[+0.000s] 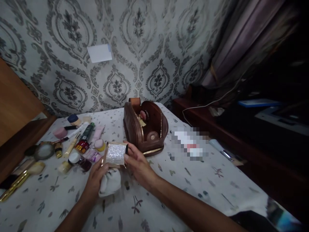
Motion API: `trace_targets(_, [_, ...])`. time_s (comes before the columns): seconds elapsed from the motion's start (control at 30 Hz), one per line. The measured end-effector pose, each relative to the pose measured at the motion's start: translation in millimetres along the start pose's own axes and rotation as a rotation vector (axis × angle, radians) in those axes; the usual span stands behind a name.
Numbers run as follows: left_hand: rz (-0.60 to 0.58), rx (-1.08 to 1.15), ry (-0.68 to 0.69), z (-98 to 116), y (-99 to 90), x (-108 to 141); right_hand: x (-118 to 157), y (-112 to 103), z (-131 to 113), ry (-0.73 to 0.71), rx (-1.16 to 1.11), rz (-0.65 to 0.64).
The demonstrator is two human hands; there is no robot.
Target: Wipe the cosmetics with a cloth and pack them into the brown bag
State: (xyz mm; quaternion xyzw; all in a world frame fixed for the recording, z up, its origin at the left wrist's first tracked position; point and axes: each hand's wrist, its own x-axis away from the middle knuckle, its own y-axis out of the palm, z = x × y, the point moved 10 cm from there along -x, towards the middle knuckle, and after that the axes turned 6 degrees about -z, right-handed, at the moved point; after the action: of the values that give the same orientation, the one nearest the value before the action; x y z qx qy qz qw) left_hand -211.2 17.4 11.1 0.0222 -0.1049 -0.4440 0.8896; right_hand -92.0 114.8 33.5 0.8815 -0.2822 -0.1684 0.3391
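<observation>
Both my hands hold a small square case (pixel 116 154) with a silver glitter face and gold edges. My left hand (pixel 98 172) grips its left side, with the thumb on the near corner. At the opposite side, my right hand (pixel 138 161) has its fingers and thumb around the edge. A bunched white cloth (pixel 110 183) hangs just under the case beside my left palm; whether that hand also grips it I cannot tell. Behind my right hand stands a brown leather toiletry bag (pixel 131 129), unzipped, with a few small items inside.
Several cosmetics lie on the left: a dark jar with white lid (pixel 80 161), a green tube (pixel 88 131), a pink jar (pixel 60 132), a gold tube (pixel 15 185). A blurred-out item (pixel 189 143) and a brush (pixel 220 149) lie right on the patterned tablecloth (pixel 169 199).
</observation>
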Motion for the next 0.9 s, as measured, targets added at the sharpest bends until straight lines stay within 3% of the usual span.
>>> trace_targets(0.1, [0.003, 0.046, -0.062, -2.1, 0.3, 3.3, 6.6, 6.5, -8.8, -0.022, 0.16, -0.039])
trace_targets(0.23, [-0.073, -0.045, -0.024, -3.5, 0.3, 2.3, 19.7, 20.9, -36.1, -0.039, 0.32, -0.061])
trace_targets(0.4, [-0.359, -0.205, 0.072, -3.5, 25.2, 3.9, 25.7, 28.6, -126.5, -0.235, 0.452, 0.019])
trace_targets(0.5, [-0.34, -0.295, 0.099, 4.7, 31.0, 7.8, 16.6, 23.9, -191.4, -0.374, 0.717, 0.086])
trace_targets(0.6, [-0.286, -0.389, 0.155, 16.6, 31.2, 9.3, -4.3, 20.0, -234.3, -0.378, 1.208, 0.147])
trace_targets(0.73, [-0.339, -0.464, 0.175, 17.5, 31.5, 4.7, -40.6, 10.6, -242.6, -0.141, 1.854, 0.155])
trace_targets(0.9, [-0.382, -0.501, 0.176, 12.2, 30.5, 0.3, -72.0, 3.0, -217.5, 0.117, 2.264, 0.0])
